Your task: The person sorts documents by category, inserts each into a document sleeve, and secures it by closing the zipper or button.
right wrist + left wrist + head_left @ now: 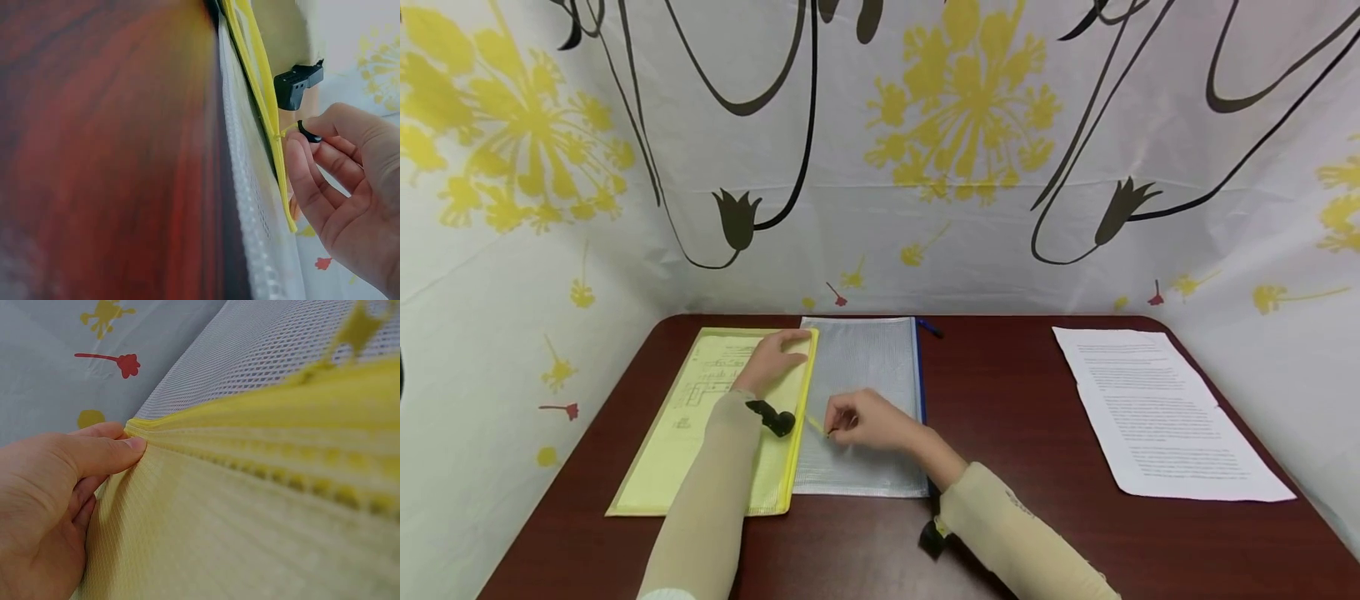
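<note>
A yellow mesh zip pouch (647, 475) with a printed sheet inside lies on the left of the table. My left hand (772, 362) is at its upper right corner; in the left wrist view, thumb and fingers pinch the zipper edge (206, 415) there. My right hand (876, 421) is just right of the pouch's zipper side. Between its thumb and fingertips it pinches a black zipper pull (309, 133), tied by a short yellow cord to the zipper. Beneath the right hand lies a clear mesh pouch (865, 358) with a blue edge, partly under the yellow one.
A stack of printed paper (1165, 408) lies at the right of the dark red table (1000, 392). A blue pen (930, 328) rests by the clear pouch's top right corner. A flower-patterned curtain (880, 167) stands behind the table and at its sides.
</note>
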`<action>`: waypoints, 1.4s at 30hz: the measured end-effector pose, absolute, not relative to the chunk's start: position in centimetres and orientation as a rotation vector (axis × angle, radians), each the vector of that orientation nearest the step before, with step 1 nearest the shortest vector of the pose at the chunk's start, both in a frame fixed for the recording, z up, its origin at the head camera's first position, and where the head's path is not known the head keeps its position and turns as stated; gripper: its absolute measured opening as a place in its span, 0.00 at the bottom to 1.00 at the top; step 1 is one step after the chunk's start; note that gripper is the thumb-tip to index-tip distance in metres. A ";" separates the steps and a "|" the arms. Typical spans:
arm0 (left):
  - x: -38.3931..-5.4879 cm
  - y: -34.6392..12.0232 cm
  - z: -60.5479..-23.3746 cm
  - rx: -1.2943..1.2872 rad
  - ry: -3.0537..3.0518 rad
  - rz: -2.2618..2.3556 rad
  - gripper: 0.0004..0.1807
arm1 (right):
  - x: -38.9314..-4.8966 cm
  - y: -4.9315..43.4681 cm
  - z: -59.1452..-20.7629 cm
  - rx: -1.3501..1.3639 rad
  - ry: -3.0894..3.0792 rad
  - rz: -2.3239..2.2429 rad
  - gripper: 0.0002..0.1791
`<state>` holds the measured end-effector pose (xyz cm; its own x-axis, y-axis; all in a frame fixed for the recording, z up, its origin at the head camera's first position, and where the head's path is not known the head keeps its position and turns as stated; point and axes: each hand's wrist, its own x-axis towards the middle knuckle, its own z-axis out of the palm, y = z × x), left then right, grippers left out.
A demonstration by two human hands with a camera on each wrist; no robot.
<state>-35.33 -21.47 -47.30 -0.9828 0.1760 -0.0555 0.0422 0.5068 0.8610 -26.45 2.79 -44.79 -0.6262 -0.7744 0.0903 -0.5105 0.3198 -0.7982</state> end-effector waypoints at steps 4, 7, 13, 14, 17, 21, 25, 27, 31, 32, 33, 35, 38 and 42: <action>-35.3 -21.4 -47.0 0.196 2.621 1.469 0.27 | -26.0 2.9 -44.6 -1.169 2.262 -1.180 0.06; -35.2 -21.3 -46.9 0.199 2.620 1.467 0.27 | -25.7 3.0 -44.5 -1.174 2.257 -1.160 0.07; -35.3 -21.2 -46.9 0.196 2.620 1.454 0.26 | -25.1 3.0 -44.3 -1.194 2.217 -1.143 0.07; -35.3 -21.1 -46.9 0.194 2.616 1.458 0.26 | -25.0 3.0 -44.3 -1.201 2.209 -1.143 0.07; -35.3 -21.1 -46.9 0.206 2.605 1.472 0.26 | -24.7 3.0 -44.3 -1.210 2.189 -1.141 0.07; -35.3 -21.1 -47.0 0.211 2.594 1.495 0.27 | -24.4 3.0 -44.3 -1.214 2.167 -1.121 0.08; -35.4 -21.2 -47.2 0.216 2.597 1.494 0.26 | -24.0 2.9 -44.2 -1.238 2.164 -1.092 0.07; -35.5 -21.2 -47.2 0.223 2.600 1.491 0.26 | -23.8 2.8 -44.2 -1.254 2.157 -1.071 0.07; -35.4 -21.2 -47.3 0.230 2.591 1.504 0.27 | -23.4 2.6 -44.1 -1.280 2.141 -1.034 0.07; -35.4 -21.3 -47.3 0.228 2.589 1.509 0.27 | -23.3 2.6 -44.2 -1.285 2.137 -1.025 0.08; -35.4 -21.3 -47.3 0.226 2.586 1.513 0.27 | -23.2 2.5 -44.1 -1.291 2.131 -1.019 0.08; -35.4 -21.4 -47.3 0.230 2.586 1.512 0.27 | -23.0 2.4 -44.1 -1.303 2.112 -1.005 0.07; -35.3 -21.4 -47.4 0.216 2.592 1.501 0.27 | -22.7 2.2 -44.0 -1.343 2.076 -0.972 0.06; -35.3 -21.5 -47.4 0.192 2.598 1.499 0.26 | -22.1 2.1 -43.8 -1.379 2.039 -0.922 0.06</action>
